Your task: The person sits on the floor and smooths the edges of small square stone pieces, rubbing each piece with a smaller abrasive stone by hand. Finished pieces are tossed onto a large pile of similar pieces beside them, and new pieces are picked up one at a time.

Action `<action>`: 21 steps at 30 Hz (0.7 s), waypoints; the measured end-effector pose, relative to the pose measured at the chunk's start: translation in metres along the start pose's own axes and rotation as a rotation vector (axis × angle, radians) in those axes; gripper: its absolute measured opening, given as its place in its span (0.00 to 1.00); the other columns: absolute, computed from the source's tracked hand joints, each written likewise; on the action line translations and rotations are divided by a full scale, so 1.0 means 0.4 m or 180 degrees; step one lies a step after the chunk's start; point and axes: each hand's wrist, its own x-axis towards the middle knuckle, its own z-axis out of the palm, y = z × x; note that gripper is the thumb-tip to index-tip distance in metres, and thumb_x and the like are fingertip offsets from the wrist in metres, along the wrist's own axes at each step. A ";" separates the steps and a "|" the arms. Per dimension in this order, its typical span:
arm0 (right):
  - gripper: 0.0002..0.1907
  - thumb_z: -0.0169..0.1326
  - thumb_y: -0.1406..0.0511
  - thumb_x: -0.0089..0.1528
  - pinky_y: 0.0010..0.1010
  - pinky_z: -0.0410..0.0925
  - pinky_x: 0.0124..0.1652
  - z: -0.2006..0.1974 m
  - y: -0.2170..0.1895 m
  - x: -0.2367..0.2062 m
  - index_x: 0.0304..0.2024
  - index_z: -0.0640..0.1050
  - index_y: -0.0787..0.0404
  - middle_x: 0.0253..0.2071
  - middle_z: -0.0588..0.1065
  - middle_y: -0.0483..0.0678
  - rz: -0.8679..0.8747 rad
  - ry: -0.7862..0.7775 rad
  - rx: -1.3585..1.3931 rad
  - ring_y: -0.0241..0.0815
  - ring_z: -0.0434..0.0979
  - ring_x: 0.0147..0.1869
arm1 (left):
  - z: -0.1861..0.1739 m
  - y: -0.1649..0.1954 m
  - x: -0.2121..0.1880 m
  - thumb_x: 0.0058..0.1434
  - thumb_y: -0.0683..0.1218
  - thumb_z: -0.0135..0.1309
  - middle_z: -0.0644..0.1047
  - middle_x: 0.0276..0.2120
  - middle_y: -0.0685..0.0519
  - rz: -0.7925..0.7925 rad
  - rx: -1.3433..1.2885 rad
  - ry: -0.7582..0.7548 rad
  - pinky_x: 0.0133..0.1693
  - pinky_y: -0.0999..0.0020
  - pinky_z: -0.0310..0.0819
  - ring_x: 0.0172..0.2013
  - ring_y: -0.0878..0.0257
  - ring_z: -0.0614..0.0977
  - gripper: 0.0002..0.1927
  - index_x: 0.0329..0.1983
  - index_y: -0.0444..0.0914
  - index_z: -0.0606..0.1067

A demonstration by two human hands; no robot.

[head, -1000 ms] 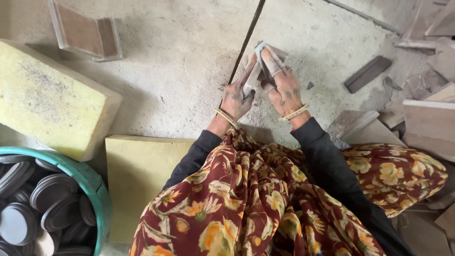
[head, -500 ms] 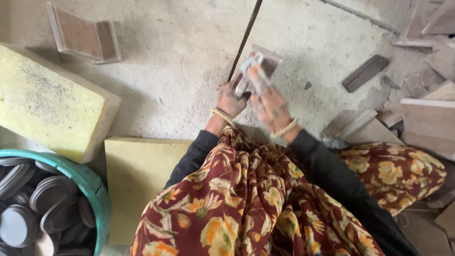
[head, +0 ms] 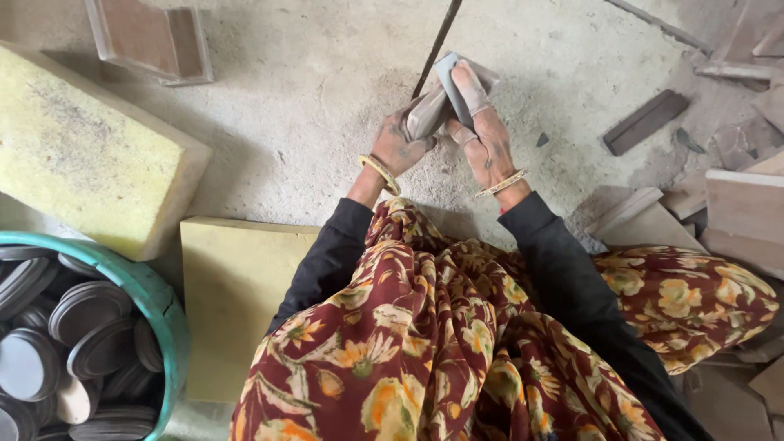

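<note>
We look straight down on a rough, dusty concrete floor that fills most of the view, with a dark straight seam running up from the hands to the top edge. Our lap, draped in dark red cloth with yellow and orange flowers, fills the bottom centre and reaches toward the right edge. A thick yellow foam block lies at the left, its corner pointing toward us, and a flatter yellow slab sits just beside our left knee. A teal tub crowds the bottom left corner, piled with dark grey round discs. Pale stone offcuts are stacked along the right edge, a brown rectangular frame piece lies at the top left, and a small dark stone bar rests alone at the upper right. The open floor lies between the foam block and the hands, and again between the hands and the dark bar. Our left hand and right hand, both dusty and wearing thin gold bangles, meet above the floor near the seam. Both are closed around a small flat grey stone piece, smooth and roughly rectangular, with the right index finger laid flat along its face and the left fingers curled under its lower edge.
</note>
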 end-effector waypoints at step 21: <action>0.33 0.50 0.71 0.66 0.37 0.72 0.34 0.121 0.118 -0.038 0.74 0.62 0.52 0.65 0.76 0.61 -0.0548 -0.0021 -0.1589 0.44 0.72 0.32 | -0.002 -0.120 0.038 0.51 0.38 0.61 0.78 0.26 0.48 -0.1158 -0.1129 -0.0301 0.19 0.68 0.71 0.21 0.63 0.78 0.32 0.58 0.27 0.63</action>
